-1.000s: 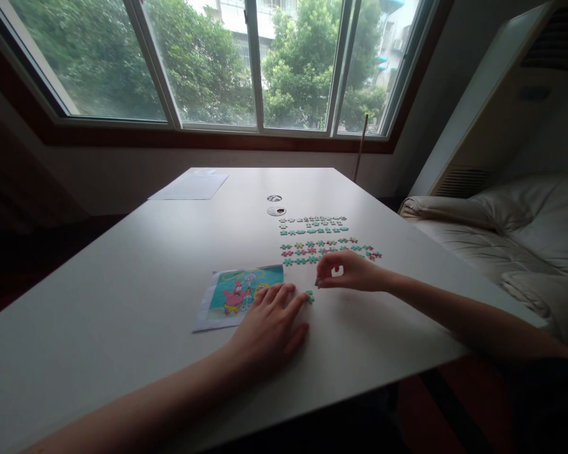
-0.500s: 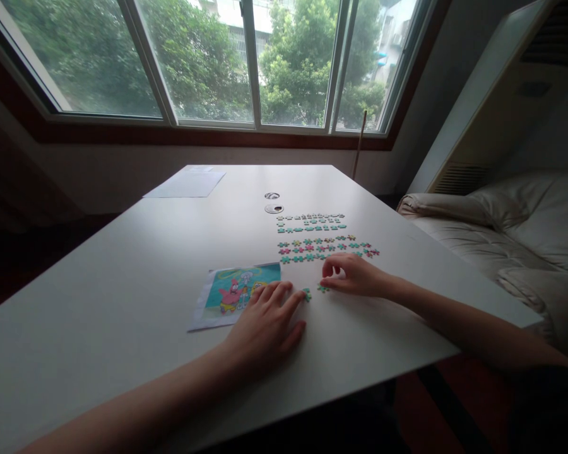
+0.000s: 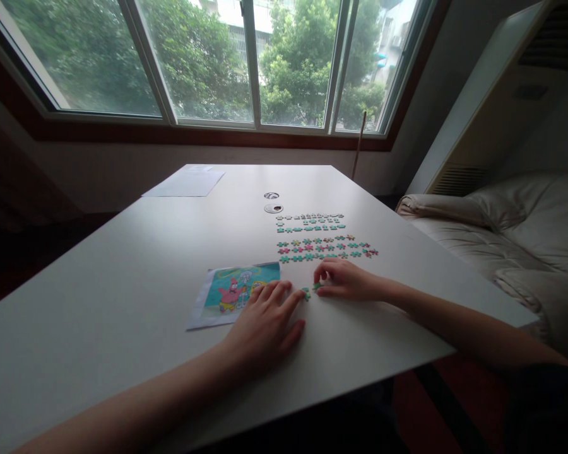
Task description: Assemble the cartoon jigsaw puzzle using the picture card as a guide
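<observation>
My left hand lies flat with its fingers spread over the right part of a printed cartoon picture. Its index fingertip is at a small green jigsaw piece on the table. Just to the right, my right hand is closed in a pinch on another green jigsaw piece, held low at the tabletop. A small gap shows between the two pieces. Beyond the hands, several rows of loose jigsaw pieces lie spread out, mostly green, some pink or yellow.
The white table reaches towards the window. Two round fittings are set in its top behind the pieces. White paper lies at the far left. A pale sofa stands to the right, and a thin stick leans near the window.
My right hand has moved slightly left, bringing its jigsaw piece closer to the one at my left fingertip. My left hand has stayed in place.
</observation>
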`<state>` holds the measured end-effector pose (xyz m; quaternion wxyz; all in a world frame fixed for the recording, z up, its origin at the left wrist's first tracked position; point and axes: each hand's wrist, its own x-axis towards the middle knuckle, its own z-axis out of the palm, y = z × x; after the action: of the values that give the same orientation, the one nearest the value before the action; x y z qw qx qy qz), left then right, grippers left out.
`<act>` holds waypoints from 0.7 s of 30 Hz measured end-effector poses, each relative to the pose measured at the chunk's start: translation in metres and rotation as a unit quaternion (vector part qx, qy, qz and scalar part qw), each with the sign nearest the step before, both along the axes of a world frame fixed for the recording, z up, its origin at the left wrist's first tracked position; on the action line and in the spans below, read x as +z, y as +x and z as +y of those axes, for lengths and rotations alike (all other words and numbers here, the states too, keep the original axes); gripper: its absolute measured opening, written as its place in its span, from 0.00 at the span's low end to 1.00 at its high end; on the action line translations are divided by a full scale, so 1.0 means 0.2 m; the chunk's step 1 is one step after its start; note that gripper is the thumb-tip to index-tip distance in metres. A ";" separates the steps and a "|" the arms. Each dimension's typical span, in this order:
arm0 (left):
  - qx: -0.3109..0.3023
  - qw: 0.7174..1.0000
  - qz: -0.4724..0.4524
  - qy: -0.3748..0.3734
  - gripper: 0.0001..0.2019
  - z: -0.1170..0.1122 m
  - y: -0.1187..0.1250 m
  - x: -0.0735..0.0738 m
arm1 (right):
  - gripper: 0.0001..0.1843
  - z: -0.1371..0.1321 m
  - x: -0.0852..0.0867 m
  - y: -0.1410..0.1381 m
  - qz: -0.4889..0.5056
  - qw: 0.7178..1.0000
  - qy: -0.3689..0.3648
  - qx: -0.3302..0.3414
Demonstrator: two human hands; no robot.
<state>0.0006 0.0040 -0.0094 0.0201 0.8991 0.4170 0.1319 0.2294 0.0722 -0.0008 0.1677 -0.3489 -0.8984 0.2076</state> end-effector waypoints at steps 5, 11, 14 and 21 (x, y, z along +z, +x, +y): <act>0.001 1.000 0.002 -0.006 0.19 0.00 0.00 0.00 | 0.10 -0.02 -0.02 -0.03 0.018 1.000 0.010 -0.002; 0.003 1.000 -0.001 -0.005 0.19 0.00 0.00 0.00 | 0.11 -0.02 -0.02 -0.03 0.030 0.999 0.014 0.007; 0.003 1.000 -0.004 -0.004 0.19 0.00 0.00 0.00 | 0.10 -0.02 -0.02 -0.04 0.035 0.999 0.019 0.006; 0.000 1.000 -0.004 -0.007 0.19 0.00 0.00 0.00 | 0.12 -0.03 -0.02 -0.04 0.049 0.998 0.025 0.007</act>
<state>0.0008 0.0040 -0.0088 0.0279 0.8984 0.4176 0.1328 0.2210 0.0665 -0.0048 0.2183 -0.3280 -0.8964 0.2031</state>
